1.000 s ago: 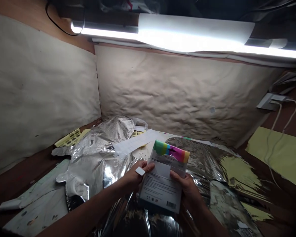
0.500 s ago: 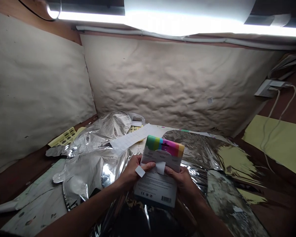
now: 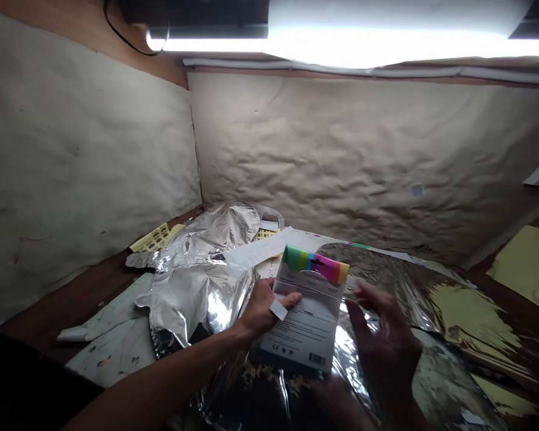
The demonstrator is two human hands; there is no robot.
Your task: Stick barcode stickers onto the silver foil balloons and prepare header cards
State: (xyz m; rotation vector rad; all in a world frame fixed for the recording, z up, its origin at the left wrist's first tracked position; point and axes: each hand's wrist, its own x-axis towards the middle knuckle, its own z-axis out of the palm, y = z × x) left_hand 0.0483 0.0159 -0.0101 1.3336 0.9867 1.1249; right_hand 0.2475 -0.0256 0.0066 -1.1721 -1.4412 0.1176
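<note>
My left hand [image 3: 264, 308] grips the left edge of a flat retail box [image 3: 303, 320], thumb on its printed face. Green, yellow, blue, pink and orange bands cross the box's top, around a hang hole; small print and a barcode are lower down. A small white sticker [image 3: 278, 309] clings near the base of my left thumb. Just off the box's right side is my right hand [image 3: 384, 335], blurred by motion, its fingers bent and apart from the thumb. Nothing shows in it.
Crumpled silver foil bags [image 3: 188, 293] cover much of the table around the box. Behind lies a white paper strip [image 3: 260, 248], with yellow label sheets [image 3: 155, 238] at the left. A yellow sheet [image 3: 527, 260] is at the right. Paper-covered walls [image 3: 341, 161] enclose the back and left.
My right hand has let go of the box and moved right. The loose white label between my thumbs no longer shows there. The view has turned slightly left.
</note>
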